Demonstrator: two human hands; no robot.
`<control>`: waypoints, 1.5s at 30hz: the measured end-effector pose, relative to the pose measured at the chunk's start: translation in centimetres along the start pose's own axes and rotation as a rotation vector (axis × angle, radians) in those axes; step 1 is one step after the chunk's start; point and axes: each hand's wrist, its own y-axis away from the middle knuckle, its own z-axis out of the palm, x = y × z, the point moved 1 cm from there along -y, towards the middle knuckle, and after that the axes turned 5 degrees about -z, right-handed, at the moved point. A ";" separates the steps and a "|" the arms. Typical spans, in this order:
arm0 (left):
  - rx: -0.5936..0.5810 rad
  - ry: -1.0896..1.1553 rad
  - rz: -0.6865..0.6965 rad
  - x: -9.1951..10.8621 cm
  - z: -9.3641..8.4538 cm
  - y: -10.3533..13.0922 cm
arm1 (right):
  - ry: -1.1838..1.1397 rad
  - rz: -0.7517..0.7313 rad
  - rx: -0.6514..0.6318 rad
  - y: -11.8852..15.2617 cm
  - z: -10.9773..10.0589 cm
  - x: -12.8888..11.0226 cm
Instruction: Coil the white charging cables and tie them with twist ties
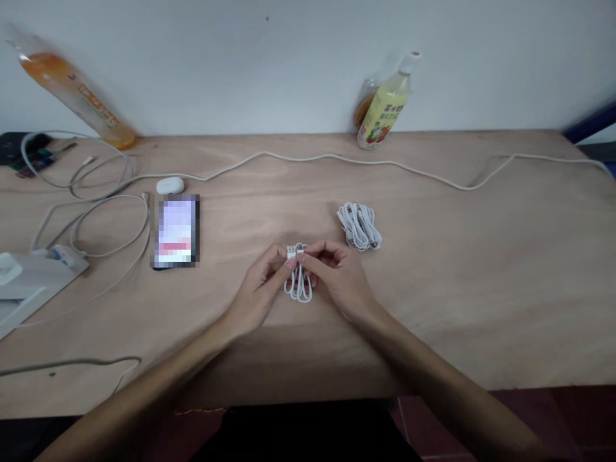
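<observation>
A folded white cable (301, 289) with a USB plug at its top is held between my two hands near the middle of the table. My left hand (260, 285) pinches it from the left, the thumb on the plug. From the right, my right hand (344, 276) grips the same cable, its thumb on a second white connector beside the plug. The cable's loops hang below the fingertips. Behind my right hand lies a pile of coiled white cables (360, 226), touched by neither hand.
A phone (176, 231) and a white earbud case (170, 186) lie to the left. Loose cables and a white power strip (29, 289) are farther left. An orange bottle (77, 96) and a yellow bottle (386, 109) stand by the wall. A long cable (332, 156) crosses the back.
</observation>
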 end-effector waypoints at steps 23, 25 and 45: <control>0.036 -0.063 0.063 -0.1 -0.3 -0.2 | 0.010 -0.003 -0.038 0.0 0.0 0.2; 0.025 -0.058 0.058 -0.1 -0.4 -0.1 | 0.009 -0.005 -0.039 0.0 -0.1 0.1; 0.064 0.054 0.031 -0.2 -0.3 -0.2 | 0.036 -0.050 -0.011 0.2 -0.1 0.0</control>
